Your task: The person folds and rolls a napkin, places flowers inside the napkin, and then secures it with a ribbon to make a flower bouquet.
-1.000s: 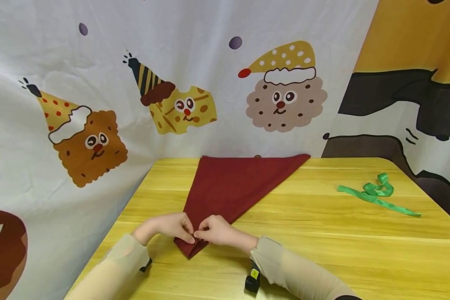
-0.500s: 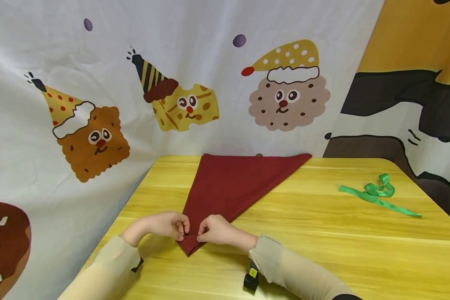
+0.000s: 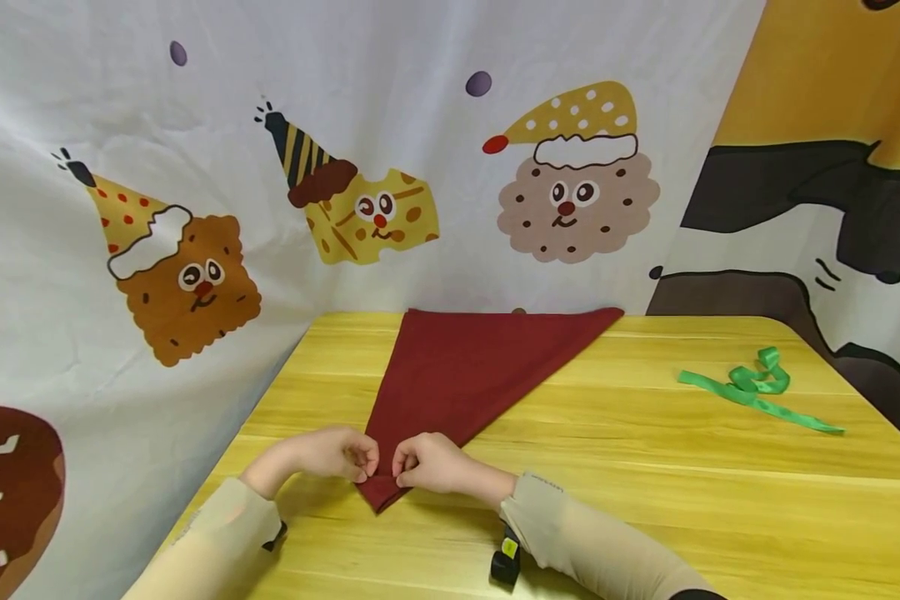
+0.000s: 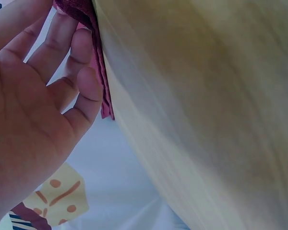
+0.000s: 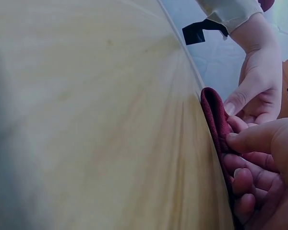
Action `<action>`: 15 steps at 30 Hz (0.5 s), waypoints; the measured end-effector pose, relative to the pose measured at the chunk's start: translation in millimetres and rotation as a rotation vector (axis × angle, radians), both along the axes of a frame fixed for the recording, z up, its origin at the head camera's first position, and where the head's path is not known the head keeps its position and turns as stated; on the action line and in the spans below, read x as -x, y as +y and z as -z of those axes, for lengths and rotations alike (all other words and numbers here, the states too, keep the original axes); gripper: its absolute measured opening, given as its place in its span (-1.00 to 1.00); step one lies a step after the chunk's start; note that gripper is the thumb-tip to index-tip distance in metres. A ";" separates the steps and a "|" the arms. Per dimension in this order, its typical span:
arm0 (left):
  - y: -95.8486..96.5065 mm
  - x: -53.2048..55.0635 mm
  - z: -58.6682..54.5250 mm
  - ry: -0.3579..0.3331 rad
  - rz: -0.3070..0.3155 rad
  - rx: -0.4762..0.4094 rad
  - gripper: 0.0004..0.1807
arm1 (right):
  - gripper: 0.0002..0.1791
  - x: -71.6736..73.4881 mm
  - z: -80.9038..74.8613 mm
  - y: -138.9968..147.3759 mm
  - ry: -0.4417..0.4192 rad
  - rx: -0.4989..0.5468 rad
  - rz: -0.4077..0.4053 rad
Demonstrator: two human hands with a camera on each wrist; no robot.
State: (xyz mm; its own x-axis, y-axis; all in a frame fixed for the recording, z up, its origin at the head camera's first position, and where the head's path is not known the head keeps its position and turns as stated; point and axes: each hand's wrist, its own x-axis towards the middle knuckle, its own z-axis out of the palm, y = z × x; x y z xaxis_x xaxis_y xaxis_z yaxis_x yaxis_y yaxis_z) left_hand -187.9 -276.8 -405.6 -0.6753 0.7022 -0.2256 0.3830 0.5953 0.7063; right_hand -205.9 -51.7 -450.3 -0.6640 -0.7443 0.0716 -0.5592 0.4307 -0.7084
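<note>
Where the far side of the room closes in, a white printed backdrop [image 3: 450, 167] hangs behind everything, showing a square cracker [image 3: 172, 292], a piece of cheese [image 3: 405, 217] and a round biscuit [image 3: 577, 217], all cartoon figures in party hats. In front of it stands a yellow, wood-grained counter [image 3: 607, 467], its boards running left to right.

Spread over the counter, left of its middle, is a dark red cloth [image 3: 457, 367], plain and matt, lying mostly flat. It makes a lopsided triangle: the broad side runs along the counter's far edge, one sharp corner reaches out to the far right, and the rest narrows to a tip at the near left. Just short of that tip a small crease crosses it, and from the right wrist I can see the material doubled into a rounded fold.

Two pale beige sleeves [image 3: 592, 533] come in from the near side. Both hands work at the narrow end, just beside each other: the left hand [image 3: 337, 454] pinches the fold's left side, and the right hand [image 3: 438, 462] pinches its right side between thumb and curled fingers.

Well apart on the far right lies a shiny green ribbon [image 3: 746, 398], loosely curled at one end. Smallest is a black device [image 3: 504, 568] under the right wrist.
</note>
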 end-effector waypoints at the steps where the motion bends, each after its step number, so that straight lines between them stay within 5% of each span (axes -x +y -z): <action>1: 0.1 -0.4 0.0 -0.001 0.002 0.000 -0.88 | -0.85 -0.2 -0.1 0.2 -0.006 0.000 -0.002; 15: -3.9 0.4 0.1 -0.060 0.039 -0.068 -0.91 | -0.85 -1.8 -1.9 1.2 0.085 -0.041 -0.023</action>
